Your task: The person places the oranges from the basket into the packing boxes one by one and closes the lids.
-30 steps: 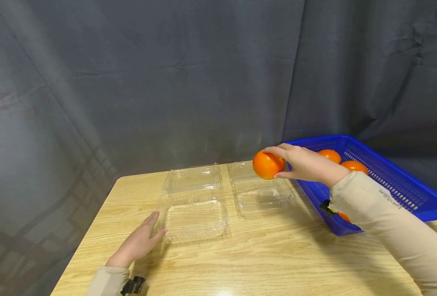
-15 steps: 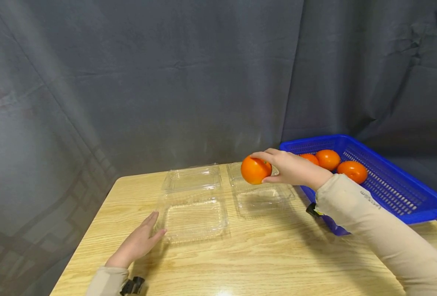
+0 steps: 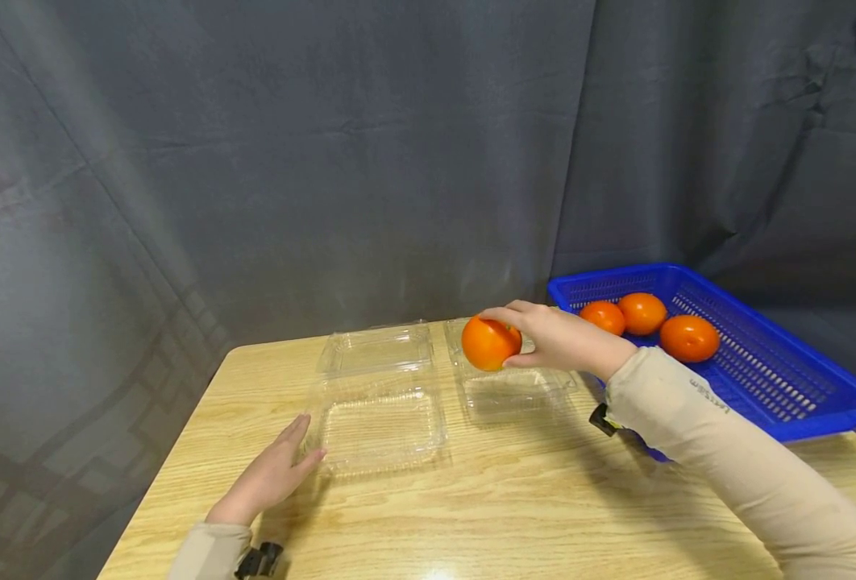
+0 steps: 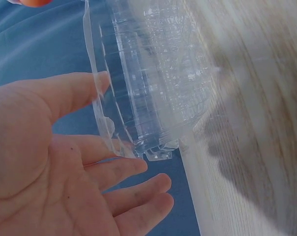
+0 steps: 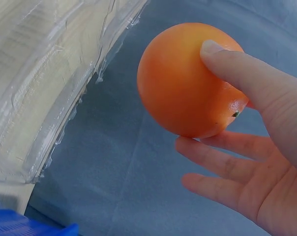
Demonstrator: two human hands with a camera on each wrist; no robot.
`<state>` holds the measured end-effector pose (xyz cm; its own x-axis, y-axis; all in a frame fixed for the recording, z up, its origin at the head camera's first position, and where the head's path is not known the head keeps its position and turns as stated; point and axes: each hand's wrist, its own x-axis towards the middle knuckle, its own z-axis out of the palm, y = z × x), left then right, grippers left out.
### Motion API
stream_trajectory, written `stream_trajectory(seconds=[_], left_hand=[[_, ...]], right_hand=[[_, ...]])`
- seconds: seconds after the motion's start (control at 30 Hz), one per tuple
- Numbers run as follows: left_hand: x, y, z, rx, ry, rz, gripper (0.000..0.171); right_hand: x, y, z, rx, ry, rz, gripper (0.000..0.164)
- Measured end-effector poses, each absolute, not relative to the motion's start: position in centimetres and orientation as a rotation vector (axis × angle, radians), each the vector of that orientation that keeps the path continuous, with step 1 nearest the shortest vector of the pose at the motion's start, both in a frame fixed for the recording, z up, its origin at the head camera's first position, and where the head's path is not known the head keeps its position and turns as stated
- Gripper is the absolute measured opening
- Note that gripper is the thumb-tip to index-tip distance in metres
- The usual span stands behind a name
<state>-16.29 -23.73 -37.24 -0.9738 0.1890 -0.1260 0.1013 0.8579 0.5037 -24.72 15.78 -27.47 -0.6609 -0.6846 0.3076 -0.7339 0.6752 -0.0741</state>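
Observation:
An orange (image 3: 488, 345) is held up by my right hand (image 3: 557, 338), pinched between thumb and fingers. Its small green stem end faces the palm in the right wrist view, where the orange (image 5: 185, 81) shows large. Below it on the table lies a clear plastic clamshell box (image 3: 518, 399) with its lid folded back. A second clear clamshell (image 3: 392, 466), also unfolded, lies to the left. At that box's left edge rests my left hand (image 3: 268, 475), fingers mostly straight. In the left wrist view its thumb overlaps the box's rim (image 4: 97, 73), other fingertips beside the corner.
A blue slotted plastic basket (image 3: 798, 338) stands at the right of the wooden table (image 3: 428, 515), with several oranges inside, one of them a nearer orange (image 3: 689, 338). My right forearm crosses over the basket's near side. A dark grey curtain (image 3: 370, 161) hangs behind the table.
My right hand has carried the orange left and down, from beside the basket to over the right clamshell. More oranges in the basket have come into sight. My left hand has stayed put.

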Motion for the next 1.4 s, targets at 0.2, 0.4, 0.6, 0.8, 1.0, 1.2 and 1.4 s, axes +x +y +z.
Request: stream_trajectory(seconds=[0.2, 0.4, 0.6, 0.8, 1.0, 1.2, 1.4], left_hand=[[-16.3, -23.7, -37.3, 0.228, 2.867, 0.76, 0.073], [-16.3, -23.7, -37.3, 0.235, 2.872, 0.76, 0.072], [-16.3, -23.8, -37.4, 0.242, 2.878, 0.768, 0.072], [-16.2, -23.9, -37.6, 0.243, 2.869, 0.784, 0.073], [-16.2, -23.8, -37.6, 0.233, 2.854, 0.798, 0.074], [-16.2, -23.8, -37.4, 0.232, 2.852, 0.795, 0.075], [-16.2, -23.9, -37.5, 0.23, 2.852, 0.791, 0.075]], right_hand=[[-24.6, 15.3, -27.8, 1.157, -2.611, 0.283, 0.065], [-24.6, 15.1, -28.2, 1.19, -2.604, 0.287, 0.066], [-24.3, 14.5, -28.2, 1.214, -2.618, 0.292, 0.066], [-24.1, 13.9, -28.3, 1.217, -2.642, 0.286, 0.065], [-24.0, 13.3, -28.7, 1.236, -2.602, 0.254, 0.065], [-23.8, 12.6, -28.8, 1.249, -2.606, 0.253, 0.066], [-23.9, 11.9, -29.2, 1.287, -2.617, 0.297, 0.065]])
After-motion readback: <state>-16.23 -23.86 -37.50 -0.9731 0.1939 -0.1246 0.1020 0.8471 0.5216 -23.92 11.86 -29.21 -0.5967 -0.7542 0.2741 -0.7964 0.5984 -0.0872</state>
